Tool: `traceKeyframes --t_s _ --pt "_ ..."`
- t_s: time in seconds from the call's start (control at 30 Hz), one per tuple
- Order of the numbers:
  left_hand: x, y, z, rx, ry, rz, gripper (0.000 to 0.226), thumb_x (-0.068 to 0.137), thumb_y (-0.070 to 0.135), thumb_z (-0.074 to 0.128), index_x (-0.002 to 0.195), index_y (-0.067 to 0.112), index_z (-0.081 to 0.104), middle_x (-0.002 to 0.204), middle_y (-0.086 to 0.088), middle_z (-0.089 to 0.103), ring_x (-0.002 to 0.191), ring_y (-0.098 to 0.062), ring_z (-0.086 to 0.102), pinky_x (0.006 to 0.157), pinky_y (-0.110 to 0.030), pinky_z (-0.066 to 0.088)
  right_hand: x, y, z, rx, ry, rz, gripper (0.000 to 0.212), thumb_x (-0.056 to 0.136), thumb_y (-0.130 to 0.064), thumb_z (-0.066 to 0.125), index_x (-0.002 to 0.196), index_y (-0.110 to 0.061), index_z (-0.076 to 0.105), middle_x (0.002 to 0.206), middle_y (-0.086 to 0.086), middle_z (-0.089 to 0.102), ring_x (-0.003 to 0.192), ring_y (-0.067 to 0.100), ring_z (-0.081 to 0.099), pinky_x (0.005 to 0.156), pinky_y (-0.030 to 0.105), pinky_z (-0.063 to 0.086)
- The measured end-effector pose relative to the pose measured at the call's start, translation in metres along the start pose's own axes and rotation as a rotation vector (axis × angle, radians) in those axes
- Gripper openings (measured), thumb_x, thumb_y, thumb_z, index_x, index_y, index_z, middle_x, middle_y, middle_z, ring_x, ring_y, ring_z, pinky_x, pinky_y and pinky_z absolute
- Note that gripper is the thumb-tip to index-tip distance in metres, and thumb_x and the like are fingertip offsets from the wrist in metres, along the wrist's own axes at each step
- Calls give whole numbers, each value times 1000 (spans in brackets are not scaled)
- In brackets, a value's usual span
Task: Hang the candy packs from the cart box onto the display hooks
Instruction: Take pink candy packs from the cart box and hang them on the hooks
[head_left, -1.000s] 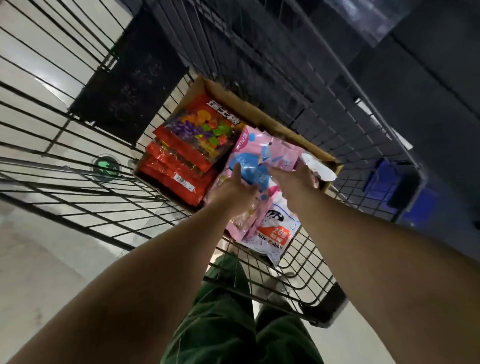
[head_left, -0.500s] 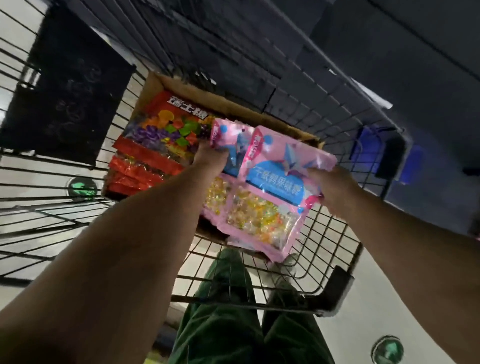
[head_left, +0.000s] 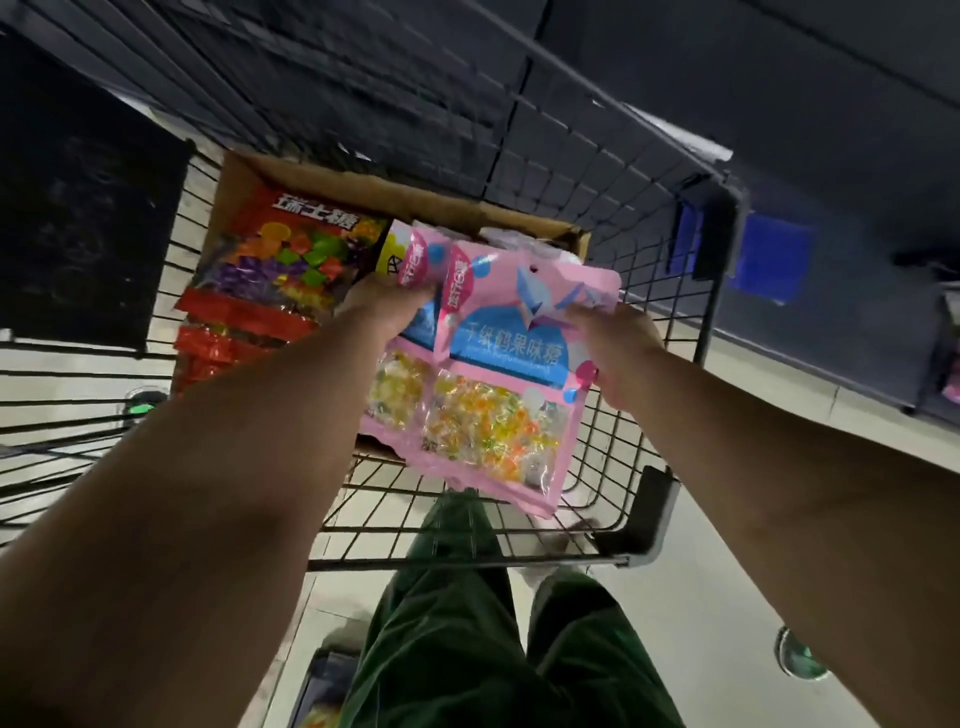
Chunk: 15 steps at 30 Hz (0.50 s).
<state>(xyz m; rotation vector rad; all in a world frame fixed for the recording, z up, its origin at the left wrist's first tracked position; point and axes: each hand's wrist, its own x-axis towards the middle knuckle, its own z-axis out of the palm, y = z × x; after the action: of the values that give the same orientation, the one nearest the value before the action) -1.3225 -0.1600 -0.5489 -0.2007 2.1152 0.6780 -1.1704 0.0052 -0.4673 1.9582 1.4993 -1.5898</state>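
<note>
Held over the cardboard box (head_left: 244, 171) at frame centre, the pink candy packs (head_left: 493, 374) run lengthwise toward the upper frame, hang-hole end farthest away, left hand (head_left: 387, 306) and right hand (head_left: 615, 348) gripping opposite side edges.
</note>
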Motion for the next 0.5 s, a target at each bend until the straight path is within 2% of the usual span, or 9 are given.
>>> traceKeyframes --t_s 0.07,0.17,0.23,0.3,0.37,0.43,0.5 --pt "-16 5 -5 11 49 45 55 83 65 68 107 16 59 103 -3 63 93 -19 64 80 -36 57 -4 1 -4 23 -9 -12 31 87 -32 72 111 -16 63 89 4 65 69 16 61 49 29 42" --pt "-47 16 -18 -20 36 141 53 88 59 65 120 16 62 111 -2 65 96 -17 63 72 -29 51 -23 -3 -16 115 -70 -26 32 85 -27 74 113 -16 63 95 5 66 78 18 64 51 27 43" --pt "-71 30 -29 -58 47 210 49 91 50 67 125 15 62 117 -4 67 99 -18 63 74 -30 51 -42 -9 -31 151 -99 -62 23 84 -25 75 103 -15 66 93 7 66 76 19 59 47 24 35" --pt "-98 52 -39 -130 71 279 40 93 41 69 123 15 64 119 -4 67 101 -20 64 81 -33 51 -64 -16 -57 204 -123 -122 9 86 -20 73 83 -16 66 83 8 69 62 18 54 41 21 29" --pt "-135 81 -45 -155 95 356 39 88 44 72 114 15 69 117 -7 71 102 -24 67 86 -40 52 -81 -21 -90 297 -176 -204 18 92 -15 66 74 -15 62 82 8 70 55 15 55 37 20 30" --pt "-174 113 -42 -190 111 450 61 71 56 75 111 9 73 113 -11 73 102 -26 69 92 -41 53 -98 -23 -131 374 -142 -310 18 87 -20 69 72 -15 62 89 13 71 67 20 61 52 26 45" --pt "-213 142 -26 -258 92 556 69 64 57 77 113 8 73 113 -12 73 108 -29 69 99 -42 53 -114 -19 -182 439 -71 -409 25 69 -34 74 76 -12 65 98 19 74 79 30 68 71 43 54"
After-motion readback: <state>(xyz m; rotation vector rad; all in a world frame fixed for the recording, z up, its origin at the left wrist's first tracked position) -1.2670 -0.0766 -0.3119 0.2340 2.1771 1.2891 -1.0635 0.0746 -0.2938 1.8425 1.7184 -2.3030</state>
